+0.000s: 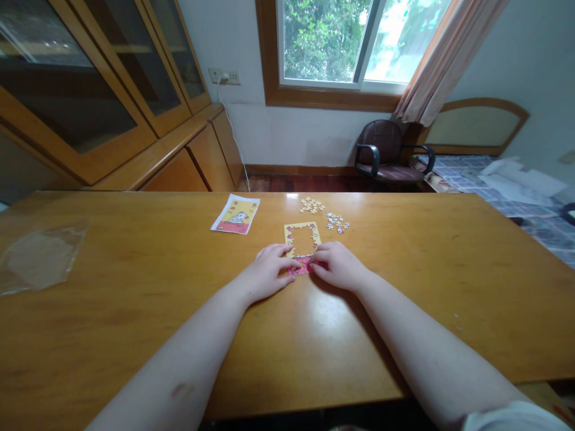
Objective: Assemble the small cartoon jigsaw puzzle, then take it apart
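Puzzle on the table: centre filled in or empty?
Empty in the middle. Only the border of the puzzle is assembled, bare table shows inside it; loose pieces lie in two piles beyond it.

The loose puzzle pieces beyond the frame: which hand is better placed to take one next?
Probably the right hand. Both hands touch the puzzle frame, but the loose pieces lie beyond it to the right, ahead of the right hand; the left hand would have to cross the frame.
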A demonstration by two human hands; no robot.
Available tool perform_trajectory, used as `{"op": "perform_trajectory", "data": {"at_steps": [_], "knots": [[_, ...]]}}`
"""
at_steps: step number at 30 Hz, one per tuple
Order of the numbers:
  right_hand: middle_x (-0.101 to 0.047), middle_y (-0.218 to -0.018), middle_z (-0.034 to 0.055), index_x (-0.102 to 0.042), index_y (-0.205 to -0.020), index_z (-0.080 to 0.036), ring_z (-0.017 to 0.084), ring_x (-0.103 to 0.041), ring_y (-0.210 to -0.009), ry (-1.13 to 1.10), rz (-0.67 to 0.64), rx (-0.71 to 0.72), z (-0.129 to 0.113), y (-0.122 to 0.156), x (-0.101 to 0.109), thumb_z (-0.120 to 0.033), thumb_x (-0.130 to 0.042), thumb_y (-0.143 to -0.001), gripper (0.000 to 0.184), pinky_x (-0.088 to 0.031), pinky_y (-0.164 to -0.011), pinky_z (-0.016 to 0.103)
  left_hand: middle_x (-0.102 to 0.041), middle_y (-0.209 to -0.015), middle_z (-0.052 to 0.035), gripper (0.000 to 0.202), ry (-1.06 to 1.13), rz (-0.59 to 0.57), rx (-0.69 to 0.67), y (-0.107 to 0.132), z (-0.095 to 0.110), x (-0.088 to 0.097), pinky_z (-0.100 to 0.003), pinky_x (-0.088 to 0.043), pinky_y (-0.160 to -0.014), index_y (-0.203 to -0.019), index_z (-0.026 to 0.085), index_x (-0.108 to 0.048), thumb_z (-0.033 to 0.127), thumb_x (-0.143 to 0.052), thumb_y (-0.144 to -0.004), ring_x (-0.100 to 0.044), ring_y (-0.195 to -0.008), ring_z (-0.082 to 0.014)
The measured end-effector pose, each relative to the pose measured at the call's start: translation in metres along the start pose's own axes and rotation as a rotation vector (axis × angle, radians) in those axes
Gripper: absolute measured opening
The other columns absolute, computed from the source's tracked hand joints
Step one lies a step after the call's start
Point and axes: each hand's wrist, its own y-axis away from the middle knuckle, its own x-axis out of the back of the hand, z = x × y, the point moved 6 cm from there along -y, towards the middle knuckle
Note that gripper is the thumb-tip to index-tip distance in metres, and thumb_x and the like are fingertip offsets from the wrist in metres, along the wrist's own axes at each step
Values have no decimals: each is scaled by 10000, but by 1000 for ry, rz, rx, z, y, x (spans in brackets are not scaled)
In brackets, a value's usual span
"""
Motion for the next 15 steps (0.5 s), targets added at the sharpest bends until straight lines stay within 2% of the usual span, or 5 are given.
{"op": "perform_trajectory", "data": {"at_steps": [6,9,12,15], "knots": [[-637,-758,41,-729,-855,-197,152,-575,-745,3,-10,3,-1,-1,1,-214,-561,-851,170,-395,-731,277,-510,-1343,-77,281,-14,-4,7,0,0,-1,-488,-342,-1054,-1084,324,-693,357,-597,-822,-439,-1249,-283],[-642,-764,43,-730,-865,-197,154,-578,-748,2,-9,-11,0,-1,2,-221,-559,-852,173,-399,-735,279,-542,-1309,-71,303,-17,56,34,-1,-4,4,-450,-356,-1053,-1112,289,-670,374,-559,-844,-463,-1224,-258],[-646,-775,43,-726,-853,-193,154,-582,-754,0,-16,-22,1,0,1,-230,-558,-854,172,-403,-738,279,-606,-1208,-71,322,-42,161,146,-2,-15,12,-410,-396,-1018,-1127,223,-637,344,-543,-843,-518,-1141,-240],[-650,-777,42,-718,-850,-186,156,-585,-768,-8,-1,-28,2,0,1,-241,-562,-856,165,-403,-749,281,-630,-1152,-78,341,-91,199,266,-1,-26,16,-407,-424,-979,-1134,191,-617,312,-547,-823,-544,-1085,-251]]}}
